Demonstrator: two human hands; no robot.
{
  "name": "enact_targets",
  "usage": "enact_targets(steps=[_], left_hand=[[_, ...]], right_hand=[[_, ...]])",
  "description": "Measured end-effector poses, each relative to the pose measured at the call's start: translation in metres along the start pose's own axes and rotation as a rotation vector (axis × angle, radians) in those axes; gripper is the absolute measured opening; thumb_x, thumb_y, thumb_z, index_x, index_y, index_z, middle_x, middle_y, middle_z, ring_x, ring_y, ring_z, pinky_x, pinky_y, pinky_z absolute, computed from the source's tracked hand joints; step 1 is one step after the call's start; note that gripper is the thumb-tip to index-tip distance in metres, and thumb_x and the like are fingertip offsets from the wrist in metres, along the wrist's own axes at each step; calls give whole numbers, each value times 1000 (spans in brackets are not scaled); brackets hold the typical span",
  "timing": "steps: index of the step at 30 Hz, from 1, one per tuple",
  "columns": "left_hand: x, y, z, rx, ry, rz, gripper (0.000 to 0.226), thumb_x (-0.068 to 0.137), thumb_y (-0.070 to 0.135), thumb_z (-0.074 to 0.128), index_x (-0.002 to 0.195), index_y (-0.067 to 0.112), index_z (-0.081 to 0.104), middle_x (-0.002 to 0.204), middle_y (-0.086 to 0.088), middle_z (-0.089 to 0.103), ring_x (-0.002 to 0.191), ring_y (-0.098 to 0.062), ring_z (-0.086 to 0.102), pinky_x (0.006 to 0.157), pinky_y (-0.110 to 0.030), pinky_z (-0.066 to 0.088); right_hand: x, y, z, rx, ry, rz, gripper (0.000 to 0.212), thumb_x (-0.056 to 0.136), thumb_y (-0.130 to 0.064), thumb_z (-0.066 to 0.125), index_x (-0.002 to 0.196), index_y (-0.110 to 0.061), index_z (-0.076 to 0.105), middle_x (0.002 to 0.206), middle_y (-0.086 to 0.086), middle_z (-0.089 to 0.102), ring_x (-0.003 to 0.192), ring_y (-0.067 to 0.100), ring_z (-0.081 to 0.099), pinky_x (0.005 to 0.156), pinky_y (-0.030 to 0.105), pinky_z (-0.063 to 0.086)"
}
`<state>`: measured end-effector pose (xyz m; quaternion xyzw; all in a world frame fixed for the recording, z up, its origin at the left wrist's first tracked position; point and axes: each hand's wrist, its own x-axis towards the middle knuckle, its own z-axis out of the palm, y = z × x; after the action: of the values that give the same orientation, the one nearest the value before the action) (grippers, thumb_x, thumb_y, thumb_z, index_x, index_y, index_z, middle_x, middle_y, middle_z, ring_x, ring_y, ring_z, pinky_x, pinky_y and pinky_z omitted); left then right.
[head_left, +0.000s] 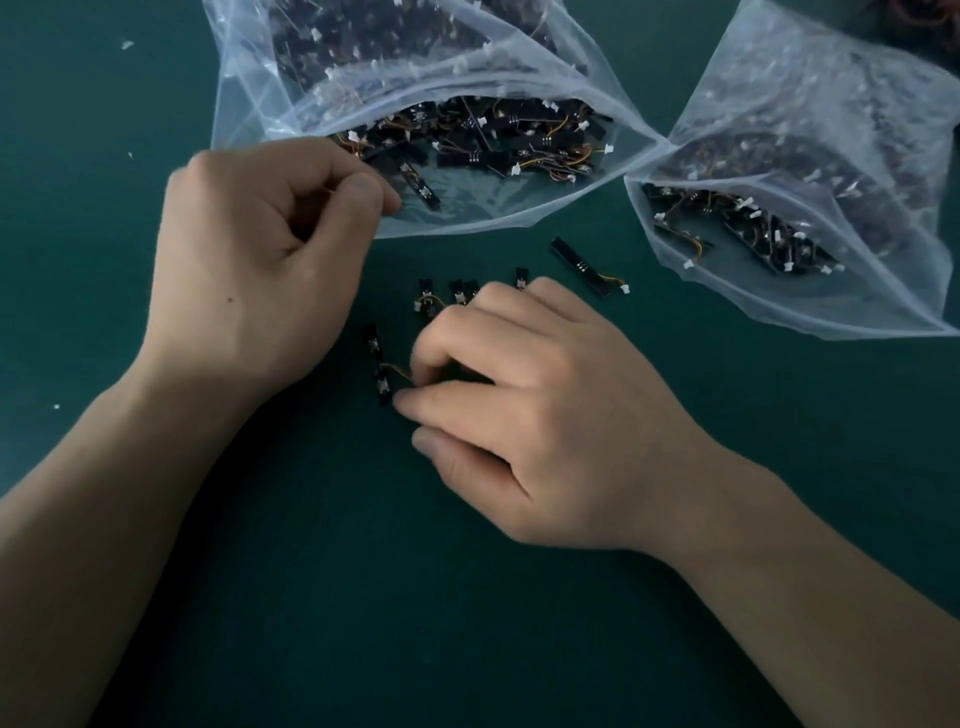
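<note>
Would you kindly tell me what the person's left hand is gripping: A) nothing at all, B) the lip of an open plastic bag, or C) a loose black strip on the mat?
B: the left hand pinches the plastic bag at its open lip.

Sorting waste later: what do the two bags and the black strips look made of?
Left bag, right bag: thin clear plastic film, glossy; contents show through, creases shine. Black strips: probably rigid circuit board, matte, carrying tiny components, thin insulated wires, white plastic-looking plugs.
</note>
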<state>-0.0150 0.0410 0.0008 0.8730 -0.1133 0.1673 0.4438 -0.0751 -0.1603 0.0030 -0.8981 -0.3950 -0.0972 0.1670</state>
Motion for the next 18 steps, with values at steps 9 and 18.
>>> enact_targets(steps=[9, 18], left_hand=[[-5, -13, -25, 153, -388, 115, 17, 80, 26, 64, 69, 17, 55, 64, -1, 54, 54, -23, 44, 51, -33, 38], [-6, -17, -28, 216, -466, 206, 24, 68, 48, 75, 74, 33, 57, 79, 7, 62, 64, -14, 54, 55, -31, 42]], right_hand=[[-5, 28, -4, 164, 349, 198, 9, 94, -11, 68, 96, -6, 75, 87, 4, 63, 81, 26, 58, 76, 47, 47], [-15, 57, -12, 177, 232, 351, 29, 91, -28, 71, 117, -15, 70, 118, -4, 64, 117, 19, 58, 107, 51, 38]])
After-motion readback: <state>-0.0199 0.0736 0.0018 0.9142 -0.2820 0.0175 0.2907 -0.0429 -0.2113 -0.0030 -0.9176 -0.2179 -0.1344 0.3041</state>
